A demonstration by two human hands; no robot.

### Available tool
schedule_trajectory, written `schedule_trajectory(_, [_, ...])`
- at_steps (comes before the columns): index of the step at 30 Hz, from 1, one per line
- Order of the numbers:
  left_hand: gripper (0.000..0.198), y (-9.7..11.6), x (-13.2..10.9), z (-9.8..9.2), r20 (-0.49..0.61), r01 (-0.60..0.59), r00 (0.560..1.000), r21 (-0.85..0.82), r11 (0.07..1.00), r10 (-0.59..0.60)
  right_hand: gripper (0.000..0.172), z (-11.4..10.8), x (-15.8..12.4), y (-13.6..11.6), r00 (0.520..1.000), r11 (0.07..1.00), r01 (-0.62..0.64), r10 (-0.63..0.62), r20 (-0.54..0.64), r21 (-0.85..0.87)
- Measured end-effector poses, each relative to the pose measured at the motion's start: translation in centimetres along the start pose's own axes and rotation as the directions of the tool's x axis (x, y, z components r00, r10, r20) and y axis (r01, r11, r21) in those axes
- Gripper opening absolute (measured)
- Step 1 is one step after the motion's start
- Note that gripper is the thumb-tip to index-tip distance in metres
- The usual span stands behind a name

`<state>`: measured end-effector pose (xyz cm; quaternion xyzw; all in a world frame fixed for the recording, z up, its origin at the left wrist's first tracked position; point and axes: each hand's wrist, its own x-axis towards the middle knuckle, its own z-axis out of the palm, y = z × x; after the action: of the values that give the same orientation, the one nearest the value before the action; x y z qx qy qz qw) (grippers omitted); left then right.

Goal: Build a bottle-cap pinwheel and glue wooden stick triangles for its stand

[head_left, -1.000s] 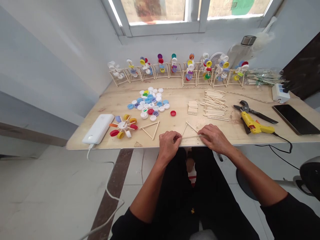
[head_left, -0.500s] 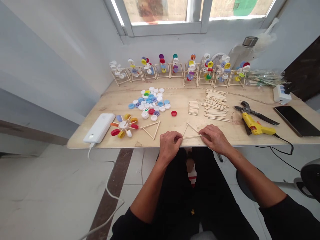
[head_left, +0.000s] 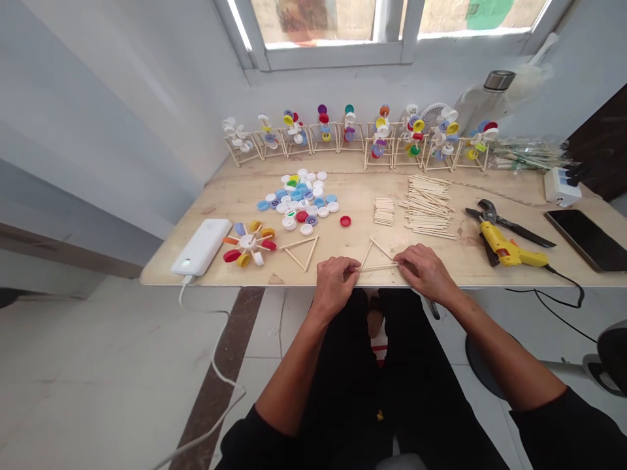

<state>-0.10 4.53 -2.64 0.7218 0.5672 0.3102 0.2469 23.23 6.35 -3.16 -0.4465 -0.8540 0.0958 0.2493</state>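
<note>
Near the table's front edge, my left hand pinches the left end of a thin wooden stick. The stick's right end is between the fingers of my right hand. Two more sticks slant up from it and meet at the top, forming a triangle. Whether the corners are joined is hidden by my fingertips. A second stick triangle lies to the left, beside a wheel of sticks and coloured caps. A single red cap lies above the triangles.
Behind are piled caps, short sticks, long sticks and a row of stick stands. A yellow glue gun, pliers and phone lie right; a white power bank lies left.
The camera view has shifted slightly, so the table appears a little further right. Both hands keep their hold on the stick, with little visible movement.
</note>
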Motion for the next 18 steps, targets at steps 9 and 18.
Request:
schedule_trajectory(9, [0.017, 0.02, 0.11, -0.17, 0.008, -0.006, 1.0, 0.002, 1.0, 0.006, 0.016, 0.06, 0.06, 0.0, 1.0, 1.0, -0.014, 0.013, -0.009, -0.012])
schedule_trajectory(18, [0.015, -0.06, 0.17, -0.12, 0.008, -0.004, 1.0, -0.003, 1.0, 0.004, 0.015, 0.12, 0.12, -0.02, 1.0, 1.0, -0.013, 0.013, -0.022, 0.001])
